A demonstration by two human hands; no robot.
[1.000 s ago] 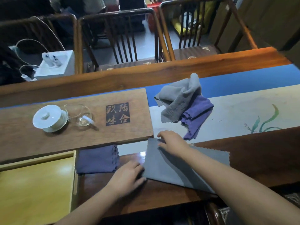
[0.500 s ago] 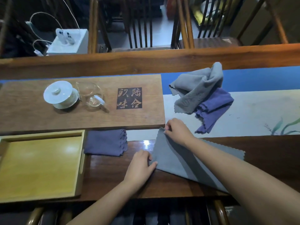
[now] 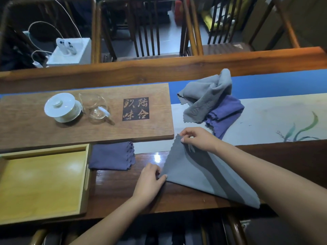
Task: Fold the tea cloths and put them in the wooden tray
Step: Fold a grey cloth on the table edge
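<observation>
A grey tea cloth (image 3: 200, 174) lies spread on the dark table in front of me. My right hand (image 3: 196, 138) pinches its far left corner and lifts it a little. My left hand (image 3: 150, 179) pinches the near left corner at the table surface. A folded purple cloth (image 3: 111, 156) lies flat just right of the empty yellow wooden tray (image 3: 86, 167). Behind my right hand, a crumpled grey cloth (image 3: 207, 98) rests on a crumpled purple cloth (image 3: 224, 115).
A wooden tea board (image 3: 53, 133) with carved characters holds a white lidded cup (image 3: 62, 107) and a glass pitcher (image 3: 94, 107). A blue and white painted runner (image 3: 276, 119) covers the table's right. Wooden chairs (image 3: 146, 27) stand beyond the far edge.
My right hand closed from flat to a pinch on the grey cloth's far corner and raised it. My left hand closed on the near corner. The view has tilted down, showing the whole tray.
</observation>
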